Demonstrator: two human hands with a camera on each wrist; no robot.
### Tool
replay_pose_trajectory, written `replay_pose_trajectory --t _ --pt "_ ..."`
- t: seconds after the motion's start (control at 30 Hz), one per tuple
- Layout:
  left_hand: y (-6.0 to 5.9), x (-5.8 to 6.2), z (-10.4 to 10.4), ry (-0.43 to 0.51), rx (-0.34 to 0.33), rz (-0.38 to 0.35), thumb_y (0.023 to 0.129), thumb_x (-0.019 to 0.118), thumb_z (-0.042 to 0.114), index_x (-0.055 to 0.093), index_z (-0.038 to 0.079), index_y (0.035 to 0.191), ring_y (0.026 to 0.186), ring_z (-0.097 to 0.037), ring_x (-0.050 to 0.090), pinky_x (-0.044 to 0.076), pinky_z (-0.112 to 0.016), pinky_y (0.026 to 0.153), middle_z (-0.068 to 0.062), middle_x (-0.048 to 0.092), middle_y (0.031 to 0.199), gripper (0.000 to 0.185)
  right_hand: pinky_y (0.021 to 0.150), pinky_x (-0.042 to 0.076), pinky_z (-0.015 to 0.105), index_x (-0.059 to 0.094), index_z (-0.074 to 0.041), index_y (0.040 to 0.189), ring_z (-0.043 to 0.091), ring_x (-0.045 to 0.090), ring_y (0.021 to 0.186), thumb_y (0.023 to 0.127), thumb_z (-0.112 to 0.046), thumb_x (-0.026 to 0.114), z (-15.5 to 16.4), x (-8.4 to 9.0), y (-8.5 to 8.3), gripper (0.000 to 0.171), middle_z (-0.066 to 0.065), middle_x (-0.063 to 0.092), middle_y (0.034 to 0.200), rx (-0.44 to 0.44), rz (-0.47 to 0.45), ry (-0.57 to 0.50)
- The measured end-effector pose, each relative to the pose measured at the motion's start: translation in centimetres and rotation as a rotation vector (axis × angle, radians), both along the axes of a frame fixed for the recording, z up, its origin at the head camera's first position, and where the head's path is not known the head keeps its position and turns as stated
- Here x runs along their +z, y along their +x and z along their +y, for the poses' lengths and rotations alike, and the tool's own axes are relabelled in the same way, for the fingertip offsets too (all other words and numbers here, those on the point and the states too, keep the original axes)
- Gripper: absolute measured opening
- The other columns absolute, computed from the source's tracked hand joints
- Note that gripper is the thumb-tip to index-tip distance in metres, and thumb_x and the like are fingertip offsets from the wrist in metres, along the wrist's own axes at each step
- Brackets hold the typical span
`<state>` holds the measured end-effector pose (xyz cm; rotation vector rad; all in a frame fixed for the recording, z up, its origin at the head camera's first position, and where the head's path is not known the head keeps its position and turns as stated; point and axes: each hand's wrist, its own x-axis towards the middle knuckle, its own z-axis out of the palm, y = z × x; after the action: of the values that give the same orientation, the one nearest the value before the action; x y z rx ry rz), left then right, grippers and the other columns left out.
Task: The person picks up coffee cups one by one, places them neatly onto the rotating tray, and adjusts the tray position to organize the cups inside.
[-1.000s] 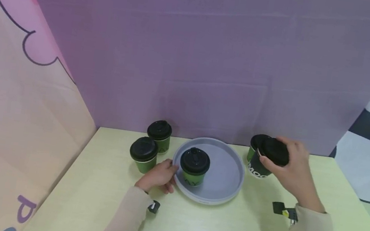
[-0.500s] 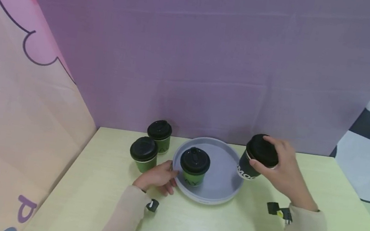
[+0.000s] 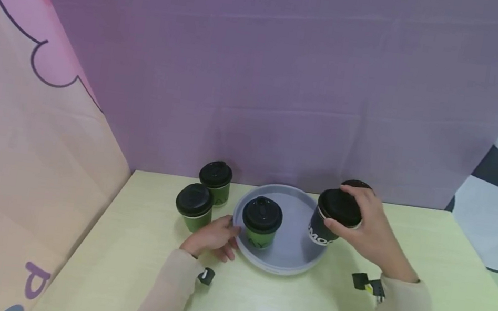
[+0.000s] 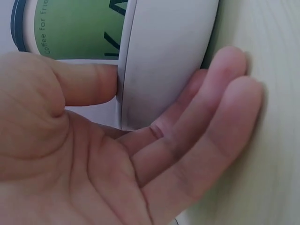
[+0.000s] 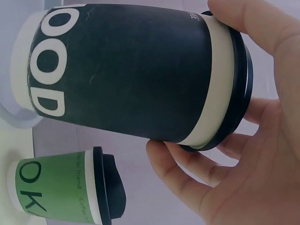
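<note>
My right hand (image 3: 374, 234) grips a dark paper coffee cup (image 3: 321, 227) near its black lid, thumb on one side and fingers on the other. The cup is upright over the right rim of the round grey tray (image 3: 291, 262); in the right wrist view its white base overlaps the tray's edge. My left hand (image 3: 214, 238) holds the tray's left edge. In the left wrist view the thumb (image 4: 91, 84) presses the rim and the fingers curl against the outer wall. A green coffee cup (image 3: 260, 237) with a black lid stands on the tray's left part.
Two green cups, a front one (image 3: 194, 217) and a rear one (image 3: 220, 191), stand left of the tray. Another green cup (image 5: 56, 187) stands behind the held cup, mostly hidden in the head view. A purple backdrop (image 3: 257, 98) rises behind the table (image 3: 256, 310).
My right hand has carried the dark cup leftward from beside the tray to over its right rim. The cup behind it is partly uncovered again. My left hand stays at the tray.
</note>
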<state>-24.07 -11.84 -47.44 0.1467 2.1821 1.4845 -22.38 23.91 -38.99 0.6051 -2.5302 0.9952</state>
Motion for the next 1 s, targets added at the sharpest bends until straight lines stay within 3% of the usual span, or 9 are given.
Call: replay_pose_trajectory --t 0.67,1.0 --pt "-0.6 -0.7 1.0 -0.021 0.143 0.063 0.111 0.04 0.021 0.047 -0.005 0.137 0.062 -0.023 0.067 0.062 -0.037 0.061 -0.019 0.064 0.082 0.038 0.1 0.04 0.057 0.052 -0.006 0.143 0.032 0.045 0.126 0.079 -0.024 0.088 -2.1 -0.8 -0.1 0.075 0.013 0.054 0.14 0.103 -0.031 0.063" --pt "-0.5 -0.7 1.6 -0.028 0.206 0.119 0.11 0.041 0.016 0.036 0.004 0.153 0.064 -0.025 0.069 0.062 -0.038 0.061 -0.018 0.065 0.088 0.045 0.102 0.043 0.059 0.049 -0.015 0.146 0.03 0.045 0.129 0.081 -0.028 0.087 -3.0 -0.8 0.3 0.076 0.007 0.053 0.141 0.147 -0.1 0.1"
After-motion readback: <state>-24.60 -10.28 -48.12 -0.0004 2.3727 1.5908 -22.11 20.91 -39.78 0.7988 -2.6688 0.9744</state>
